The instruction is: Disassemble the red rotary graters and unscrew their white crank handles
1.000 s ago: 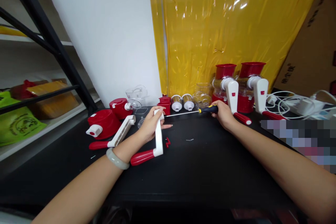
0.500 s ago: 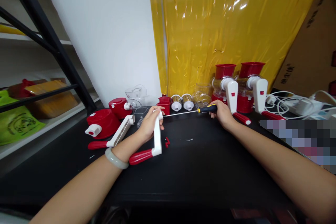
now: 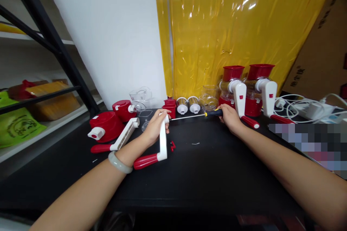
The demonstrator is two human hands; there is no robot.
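Note:
My left hand [image 3: 156, 126] is closed around the upper end of a white crank handle [image 3: 163, 142] with a red grip, which hangs down above the black table. In my right hand [image 3: 228, 117] is a screwdriver [image 3: 213, 113] with a black and yellow handle, held level. Its long shaft points left, and the tip meets the top end of the crank handle; the exact contact is hidden. Small red plastic pieces [image 3: 172, 146] lie just below, and thin metal pieces [image 3: 195, 143] rest to their right. A second crank handle [image 3: 125, 135] lies left of my left hand.
Red grater bases [image 3: 107, 127] and clear plastic parts [image 3: 141, 97] stand at the left back. Two drum graters [image 3: 194, 105] sit behind the screwdriver. Two assembled rotary graters [image 3: 233, 85] stand at the right, beside white cables [image 3: 295, 110]. A black table [image 3: 206, 180] spreads below.
The fingers of my right hand have shifted slightly on the screwdriver's handle. The crank handle stays in my left hand, nearly unmoved.

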